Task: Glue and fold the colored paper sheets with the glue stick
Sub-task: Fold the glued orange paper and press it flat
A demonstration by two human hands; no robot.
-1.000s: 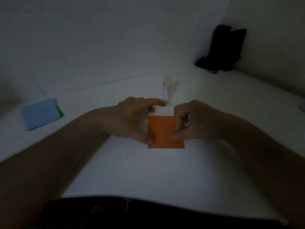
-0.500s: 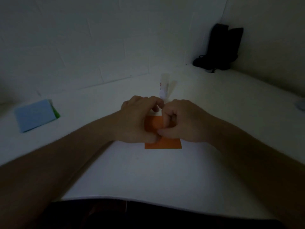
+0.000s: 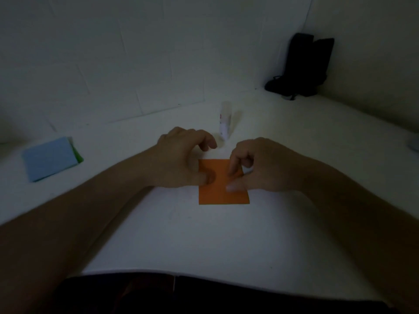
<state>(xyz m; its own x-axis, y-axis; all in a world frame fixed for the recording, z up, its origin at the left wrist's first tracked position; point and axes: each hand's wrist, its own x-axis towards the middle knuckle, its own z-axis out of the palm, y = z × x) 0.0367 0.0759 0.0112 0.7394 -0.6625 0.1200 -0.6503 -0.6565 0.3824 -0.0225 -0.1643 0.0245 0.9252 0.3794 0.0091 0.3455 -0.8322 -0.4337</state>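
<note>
Orange paper (image 3: pixel 223 196) lies flat on the white table (image 3: pixel 204 241), centre, just in front of the person. It reads as a small rectangle, so likely one fold is already in, a judgement only; no glue is visible on it in this dim light.

Left hand (image 3: pixel 181 159) rests at the sheet's left edge, thumb tip down on the paper, other fingers curled above it and holding nothing. Right hand (image 3: pixel 260 166) sits on the right side, thumb pressed on the sheet, fingers curled down at the upper right corner; whether they pinch a lifted corner or just press cannot be told. Probably the step in hand is creasing or pressing this sheet.

Glue stick (image 3: pixel 225 121) stands upright just beyond the hands, apart from both, untouched. Whether its cap is on is too blurred to tell.

Blue sheets (image 3: pixel 48 158) lie far left in a stack, a green sheet (image 3: pixel 78 155) peeking out at the right side, well apart from the hands. These look unworked, so most of the task seems left: orange piece in progress, the stack yet to be glued and folded.

Black object (image 3: pixel 303 66) sits in the far right corner by the wall.
</note>
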